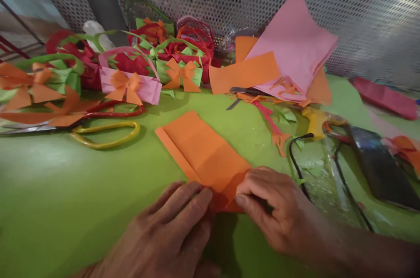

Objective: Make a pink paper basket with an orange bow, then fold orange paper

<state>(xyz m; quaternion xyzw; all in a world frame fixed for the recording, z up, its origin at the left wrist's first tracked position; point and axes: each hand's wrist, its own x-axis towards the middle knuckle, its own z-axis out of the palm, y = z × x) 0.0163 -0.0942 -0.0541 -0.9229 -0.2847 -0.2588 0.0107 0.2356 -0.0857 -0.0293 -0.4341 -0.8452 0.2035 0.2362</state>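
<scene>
A sheet of orange paper (210, 151) lies aslant on the green tabletop, with a narrow fold along its left edge. My left hand (173, 221) grips its near left edge, fingers pressed together on the fold and the thumb hidden beneath. At the near right corner, my right hand (278, 208) pinches the paper between thumb and curled fingers. A small flap is turned up there, between the two hands.
Scissors with red and yellow handles (105, 142) lie left. Behind stand several small paper bags with bows (131, 81). Pink sheets (292, 46) and orange scraps lean at back right. A glue gun (316, 122), eyeglasses (297, 168) and a dark phone (383, 168) lie right.
</scene>
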